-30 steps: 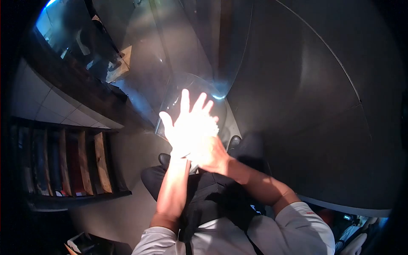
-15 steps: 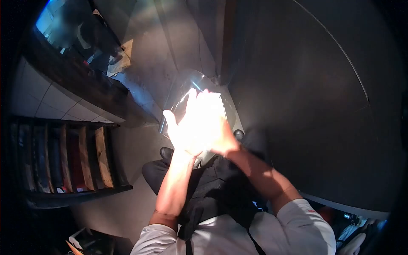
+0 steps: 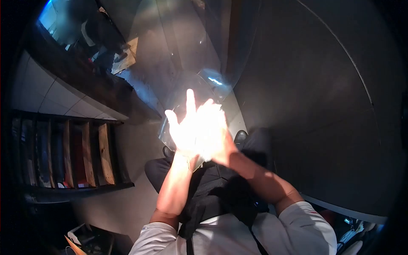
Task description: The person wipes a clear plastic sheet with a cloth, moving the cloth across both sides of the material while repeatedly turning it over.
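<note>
In strong light, my left hand (image 3: 183,129) is open, thumb out to the left and index finger pointing forward. My right hand (image 3: 216,135) lies against its right side, partly overlapping it. Glare washes out the right fingers, so I cannot make out whether they grip anything. Clear plastic (image 3: 178,87), like thin film or a bag, spreads around and beyond both hands, with a bright reflection at its upper right. Whether either hand holds the plastic is not visible.
A dark rack with wooden slats (image 3: 87,155) stands at the left. A large dark panel (image 3: 314,106) fills the right side. My shoes and dark-clothed legs (image 3: 159,174) are below the hands. A blurred person (image 3: 70,25) is at the upper left.
My left index finger now stands out separately, and both hands have shifted slightly. The clear plastic shows a wider spread and a brighter reflection toward the upper right.
</note>
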A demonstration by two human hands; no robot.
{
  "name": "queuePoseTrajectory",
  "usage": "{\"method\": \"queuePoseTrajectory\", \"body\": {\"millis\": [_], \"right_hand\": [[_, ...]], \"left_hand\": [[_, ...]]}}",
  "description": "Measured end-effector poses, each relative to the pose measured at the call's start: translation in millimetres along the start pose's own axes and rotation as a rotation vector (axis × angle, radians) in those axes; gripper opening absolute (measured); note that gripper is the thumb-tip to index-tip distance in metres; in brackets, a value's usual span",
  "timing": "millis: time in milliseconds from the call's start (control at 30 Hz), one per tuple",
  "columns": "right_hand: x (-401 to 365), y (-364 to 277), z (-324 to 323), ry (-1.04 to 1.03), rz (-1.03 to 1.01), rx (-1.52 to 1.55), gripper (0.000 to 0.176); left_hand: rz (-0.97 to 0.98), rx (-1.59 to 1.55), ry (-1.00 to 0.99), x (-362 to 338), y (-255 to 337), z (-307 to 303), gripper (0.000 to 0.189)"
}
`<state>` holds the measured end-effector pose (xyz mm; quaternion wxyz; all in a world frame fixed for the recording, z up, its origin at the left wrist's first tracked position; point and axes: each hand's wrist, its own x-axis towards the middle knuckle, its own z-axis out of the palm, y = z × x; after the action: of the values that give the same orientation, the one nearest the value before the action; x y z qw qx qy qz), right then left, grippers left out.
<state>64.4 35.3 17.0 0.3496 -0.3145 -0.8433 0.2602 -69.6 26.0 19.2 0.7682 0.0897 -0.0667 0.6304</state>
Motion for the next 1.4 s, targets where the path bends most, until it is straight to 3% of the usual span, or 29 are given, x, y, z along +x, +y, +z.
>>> {"method": "queuePoseTrajectory", "body": {"millis": [33,100,133,167,200,233,300,333,433,533,567,667,700,800,833,867,900,1033,1133,1167,1200,1267,1300,1400], "right_hand": [[9,29,10,0.219,0.056,0.032,0.066],[39,31,-19,0.123,0.353,0.328,0.069],[46,15,-20,0.191,0.272,0.317,0.068],[54,-1,-20,0.259,0.191,0.301,0.067],[43,-11,-6,0.334,-0.028,0.172,0.064],[25,-34,0,0.259,-0.076,0.174,0.062],[14,-45,-2,0.117,-0.138,0.206,0.060],[9,-37,-3,0.051,-0.133,0.239,0.060],[16,17,-1,0.159,-0.110,0.097,0.059],[44,42,-32,0.105,0.109,0.295,0.063],[52,44,-46,0.070,0.205,0.395,0.065],[58,30,-29,0.207,0.215,0.286,0.066],[54,26,-18,0.287,0.220,0.165,0.066],[5,-13,7,0.141,-0.001,0.270,0.056],[-12,-28,15,0.109,-0.062,0.269,0.052],[-16,-31,18,0.137,-0.106,0.280,0.052],[-19,-33,22,0.164,-0.150,0.291,0.051],[3,39,3,0.173,0.135,0.221,0.060],[11,15,0,0.216,0.255,0.303,0.061],[16,-6,-2,0.252,0.261,0.271,0.060],[8,-31,-5,0.191,0.205,0.392,0.061],[-24,-40,31,0.177,-0.061,0.268,0.061],[-24,-31,32,0.136,-0.052,0.237,0.061],[-18,-5,24,0.102,-0.036,0.184,0.062]], "left_hand": [[0.042,-0.141,0.084,2,-18,29,0.097],[0.079,0.130,0.099,5,-37,42,0.096],[0.097,0.270,0.096,9,-41,44,0.096],[0.135,-0.038,0.047,14,-34,45,0.096],[0.173,-0.349,0.003,17,-21,42,0.096],[0.022,0.343,0.020,17,-7,33,0.095],[0.038,0.302,0.036,14,1,28,0.096],[0.022,0.305,0.031,9,3,24,0.097],[0.055,-0.349,0.150,7,-5,35,0.098],[-0.175,0.213,0.075,6,-14,41,0.098],[-0.195,0.221,0.012,8,-14,43,0.097],[-0.007,0.404,0.151,11,-34,35,0.099],[0.115,-0.301,0.121,18,-47,42,0.096],[0.088,0.068,-0.067,5,-21,-21,0.093],[0.117,0.331,0.201,5,-23,22,0.088],[0.056,0.110,-0.075,4,-2,-23,0.086],[0.056,0.177,-0.061,-4,10,-12,0.087],[0.083,0.021,0.098,-8,-19,23,0.098],[0.063,0.192,0.084,4,-23,29,0.096],[0.054,-0.083,0.016,5,-12,22,0.096],[0.061,0.060,0.022,8,-6,18,0.095],[0.077,0.359,0.031,14,5,13,0.095],[0.096,0.323,-0.059,18,8,1,0.095],[0.040,0.148,-0.004,8,-8,9,0.094]]}}
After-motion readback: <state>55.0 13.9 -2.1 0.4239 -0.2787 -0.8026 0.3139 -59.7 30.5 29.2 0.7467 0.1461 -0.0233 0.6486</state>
